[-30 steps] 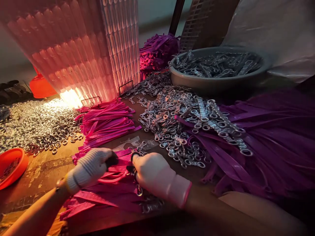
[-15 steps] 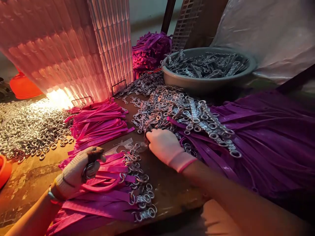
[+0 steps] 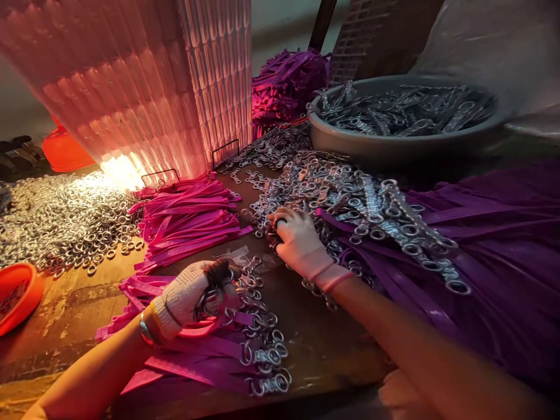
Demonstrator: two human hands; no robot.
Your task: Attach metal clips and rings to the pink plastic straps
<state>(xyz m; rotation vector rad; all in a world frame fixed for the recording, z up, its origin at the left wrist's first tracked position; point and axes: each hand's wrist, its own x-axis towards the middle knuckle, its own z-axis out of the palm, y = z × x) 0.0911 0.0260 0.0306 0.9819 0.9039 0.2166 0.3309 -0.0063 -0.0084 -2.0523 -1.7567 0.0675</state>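
Left fingers (image 3: 217, 270) curl inward; right arm (image 3: 389, 324) stretches farther forward, right fingers (image 3: 284, 214) bent downward

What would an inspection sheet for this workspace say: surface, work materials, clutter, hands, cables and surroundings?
Surface: brown tabletop, worn patches at left.
Job's things: magenta straps; some nearest ones end in metal links; heap of similar links beyond.
Clutter: plastic scrap; orange bowl at left edge.
Left hand: gloved, curled around metal pieces.
Right hand: gloved, at the heap's near edge; grip unclear.
Cables: nothing seen.
Surroundings: ribbed translucent panel, brightly lit low down; grey basin of metalwork.
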